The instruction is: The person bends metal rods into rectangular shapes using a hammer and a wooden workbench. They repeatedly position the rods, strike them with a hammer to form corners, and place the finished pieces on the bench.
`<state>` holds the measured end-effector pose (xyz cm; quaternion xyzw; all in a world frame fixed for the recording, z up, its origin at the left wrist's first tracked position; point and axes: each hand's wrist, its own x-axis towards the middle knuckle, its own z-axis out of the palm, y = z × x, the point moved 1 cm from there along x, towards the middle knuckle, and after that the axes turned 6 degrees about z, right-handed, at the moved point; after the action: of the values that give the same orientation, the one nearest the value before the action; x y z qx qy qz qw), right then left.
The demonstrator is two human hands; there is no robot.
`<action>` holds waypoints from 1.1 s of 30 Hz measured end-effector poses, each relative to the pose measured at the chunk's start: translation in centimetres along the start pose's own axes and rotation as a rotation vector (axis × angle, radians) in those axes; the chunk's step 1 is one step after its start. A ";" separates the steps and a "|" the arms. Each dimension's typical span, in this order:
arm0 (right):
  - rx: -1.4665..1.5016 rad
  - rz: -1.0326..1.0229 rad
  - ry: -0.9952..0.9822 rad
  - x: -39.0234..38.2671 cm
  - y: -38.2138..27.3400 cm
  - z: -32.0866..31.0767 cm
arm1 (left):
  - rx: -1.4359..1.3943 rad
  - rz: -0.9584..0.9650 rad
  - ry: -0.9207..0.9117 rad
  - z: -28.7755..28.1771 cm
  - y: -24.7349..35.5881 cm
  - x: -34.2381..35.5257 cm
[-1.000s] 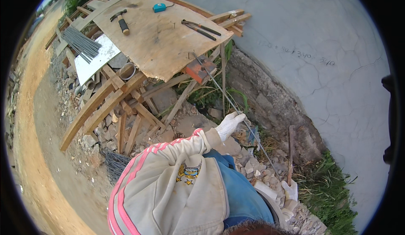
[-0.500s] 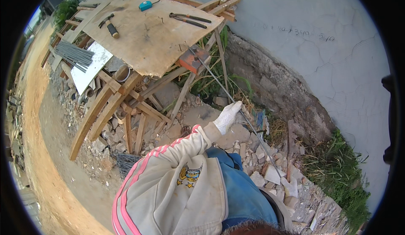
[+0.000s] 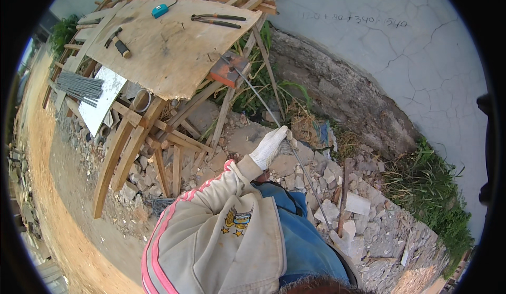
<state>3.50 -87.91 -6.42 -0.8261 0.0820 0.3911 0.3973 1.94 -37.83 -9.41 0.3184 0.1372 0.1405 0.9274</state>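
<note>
Out ahead and to the left of the left hand (image 3: 270,147), I can see a claw hammer (image 3: 122,48), a teal tape measure (image 3: 159,11) and long-handled pincers (image 3: 226,16) on a plywood sheet (image 3: 150,64). Farther left of it, a bundle of thin grey rods (image 3: 79,87) lies across a white board (image 3: 109,92). Well to its right, green grass (image 3: 428,188) grows below a cracked grey wall (image 3: 369,56).

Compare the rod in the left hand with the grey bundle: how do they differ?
Number: the rod is a single piece, while the bundle holds many.
Length: the rod looks much longer than the bundle's pieces.
Support: the rod is gripped by the gloved left hand, its far part over the red block; the bundle lies untouched, partly on the white board.
Shared: both are grey and thin.
</note>
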 end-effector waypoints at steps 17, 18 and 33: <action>-0.248 -0.188 0.024 7.1 -14.8 -8.1 | -0.078 0.175 0.177 0.5 2.1 6.0; -0.214 -0.239 -0.062 7.7 -15.2 -7.9 | -0.068 0.158 0.178 0.3 2.3 6.0; -0.587 -0.071 0.060 5.2 -6.2 -1.6 | -0.028 0.142 0.161 -1.0 2.6 3.9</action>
<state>10.78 -84.01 -5.87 -0.9193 -0.0521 0.3593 0.1521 4.78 -33.97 -9.21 0.3022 0.1863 0.2329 0.9054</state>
